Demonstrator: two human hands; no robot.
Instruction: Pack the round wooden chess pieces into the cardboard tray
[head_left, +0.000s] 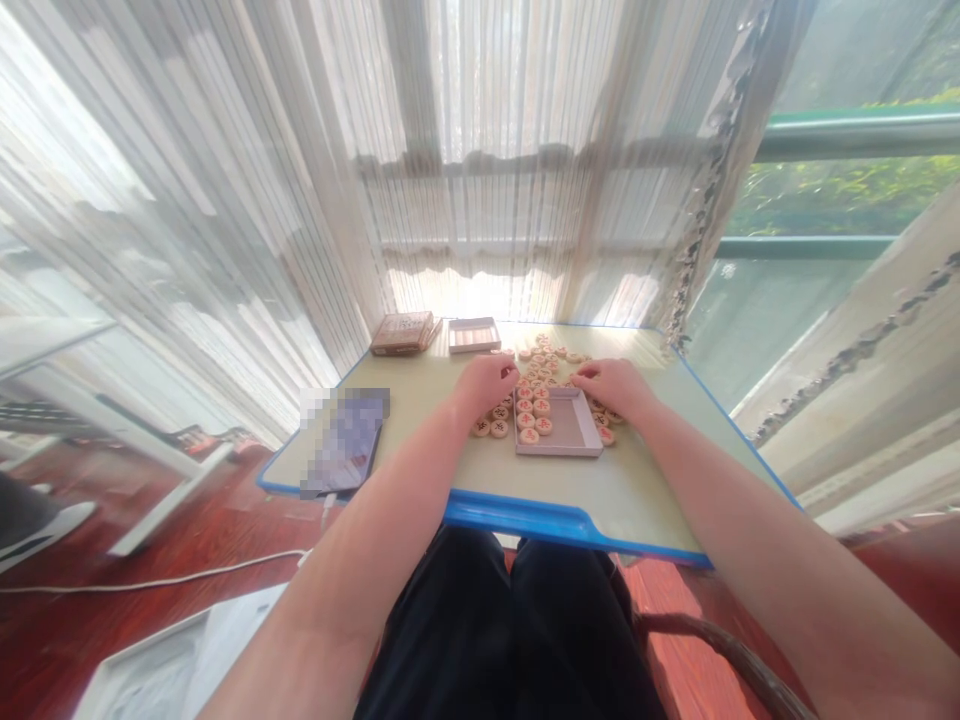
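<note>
Discs (526, 407) in box (571, 425) bear red characters; left hand (489, 382), right hand (616, 386) curled, grip unclear.

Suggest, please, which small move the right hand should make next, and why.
Probably the right hand should pick up the red-marked piece beside the right wall of the open box and set it inside: other red-marked pieces lie in the box's left part, while its right part is bare.

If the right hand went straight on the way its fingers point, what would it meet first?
Probably the loose round pieces just beyond the nearer shallow box; the right hand points across toward them. Depth is unclear: it may already touch one or sit slightly above.
</note>
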